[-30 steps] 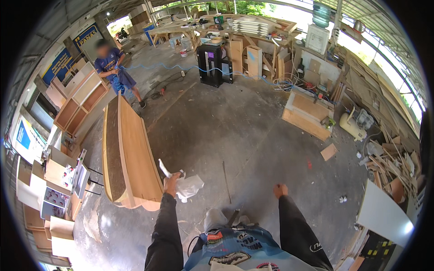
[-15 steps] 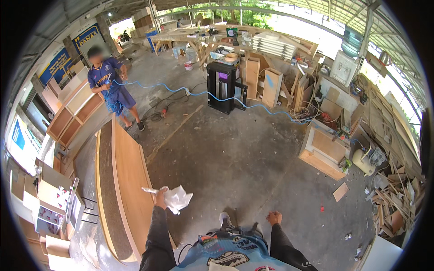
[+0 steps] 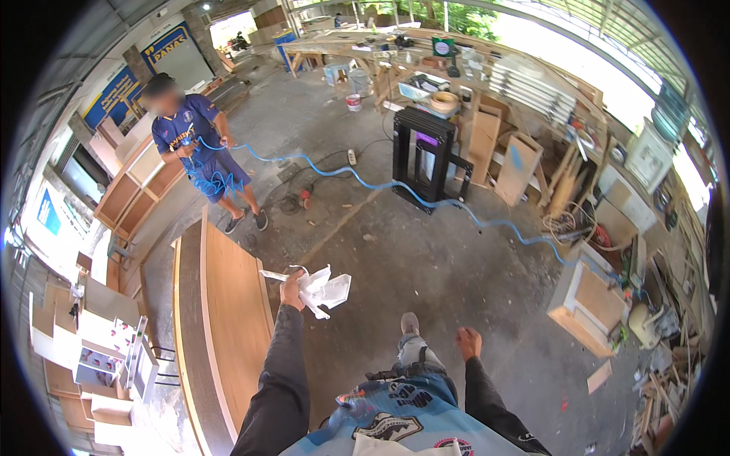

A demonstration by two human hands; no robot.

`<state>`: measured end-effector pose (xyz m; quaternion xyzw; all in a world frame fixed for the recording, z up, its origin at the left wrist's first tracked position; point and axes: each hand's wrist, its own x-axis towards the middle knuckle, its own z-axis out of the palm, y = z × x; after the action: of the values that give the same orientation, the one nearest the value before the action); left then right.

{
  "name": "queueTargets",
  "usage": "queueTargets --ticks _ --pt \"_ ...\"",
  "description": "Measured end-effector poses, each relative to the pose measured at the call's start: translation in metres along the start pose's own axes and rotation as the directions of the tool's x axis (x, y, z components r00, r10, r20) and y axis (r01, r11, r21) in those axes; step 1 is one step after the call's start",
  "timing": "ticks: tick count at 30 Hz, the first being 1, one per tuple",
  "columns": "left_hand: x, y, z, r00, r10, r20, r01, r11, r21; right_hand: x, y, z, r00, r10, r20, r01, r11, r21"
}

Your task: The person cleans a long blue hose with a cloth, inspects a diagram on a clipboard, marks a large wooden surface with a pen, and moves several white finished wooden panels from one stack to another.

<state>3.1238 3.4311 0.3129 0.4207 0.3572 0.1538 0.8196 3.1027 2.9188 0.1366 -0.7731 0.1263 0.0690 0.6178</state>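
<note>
Left hand and white sheet beside a long wooden piece, as I follow them remotely through the head view. The left hand [image 3: 291,291], in a dark sleeve, grips a crumpled, thin white sheet [image 3: 325,292], whether paper or plastic I cannot tell. Most of the sheet spreads to the right of the fist; a narrow strip projects left, toward the long tan-and-dark-brown wooden piece [image 3: 239,304]. That piece lies just left of the hand, its long axis running near to far, roughly crosswise to the sheet; I cannot judge whether the strip touches its edge. The right hand [image 3: 468,343] is well apart, to the right over the grey concrete floor [image 3: 365,258]; its fingers seem curled, but I cannot tell how tightly. Of the two, the left is nearer the wood.
</note>
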Motion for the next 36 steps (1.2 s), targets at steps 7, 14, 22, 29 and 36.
queueTargets --ticks 7,14,22,29,36 --pt "0.135 0.071 0.011 1.000 -0.020 -0.008 0.018 0.988 -0.155 0.184 -0.203 0.169 0.786 -0.308 0.536 0.399 0.915 -0.058" --pt "0.260 0.125 0.039 0.995 0.051 -0.082 -0.063 0.986 -0.152 0.276 -0.362 0.324 0.542 -0.515 0.664 0.678 0.735 0.017" --pt "0.439 0.183 0.048 1.000 0.022 0.022 -0.016 0.970 -0.243 0.342 -0.439 0.510 0.529 -0.715 0.456 0.813 0.582 -0.030" --pt "0.531 0.224 0.081 0.983 -0.008 0.185 0.059 0.960 -0.274 0.413 -0.452 0.640 0.702 -0.491 0.516 0.683 0.670 -0.293" --pt "0.535 0.264 0.100 0.905 0.127 0.405 -0.130 0.991 -0.020 0.444 -0.480 0.653 0.417 0.098 0.904 -0.306 0.951 0.039"
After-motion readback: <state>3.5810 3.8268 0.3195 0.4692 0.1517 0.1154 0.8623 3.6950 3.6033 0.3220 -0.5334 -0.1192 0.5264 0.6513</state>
